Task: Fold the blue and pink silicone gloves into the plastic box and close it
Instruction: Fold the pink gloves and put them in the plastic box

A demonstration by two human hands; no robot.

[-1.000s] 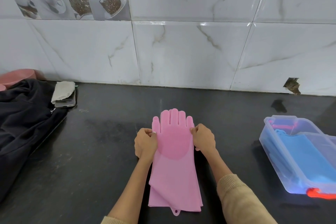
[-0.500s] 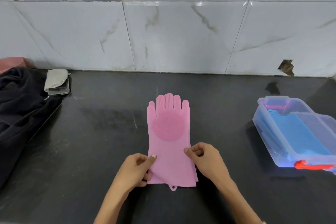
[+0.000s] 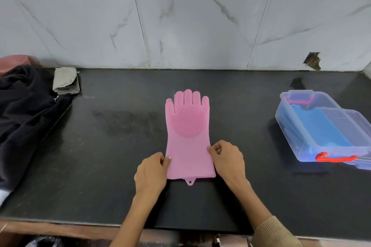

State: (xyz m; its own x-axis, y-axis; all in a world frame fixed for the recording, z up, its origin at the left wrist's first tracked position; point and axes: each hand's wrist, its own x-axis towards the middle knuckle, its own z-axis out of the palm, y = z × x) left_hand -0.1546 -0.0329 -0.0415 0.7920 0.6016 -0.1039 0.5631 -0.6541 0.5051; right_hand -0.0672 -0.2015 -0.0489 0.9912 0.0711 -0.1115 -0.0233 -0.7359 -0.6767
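Matt bristled pink glove (image 3: pixel 188 138), glossy marbled tiles (image 3: pixel 200 30).

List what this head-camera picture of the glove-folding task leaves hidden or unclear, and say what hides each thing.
- Pink glove: whether a second pink glove lies beneath; the top one covers it.
- Plastic box: its right end, cut by the frame edge; how the blue glove is folded, blurred by translucent walls.
- Phone: mostly covered by a grey cloth.
- Left hand and right hand: fingertips under the cuff edges.

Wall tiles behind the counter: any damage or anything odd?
Yes. One wall tile on the right has a broken, dark hole just above the black counter. Otherwise the pink glove lies flat and nothing looks spilled.
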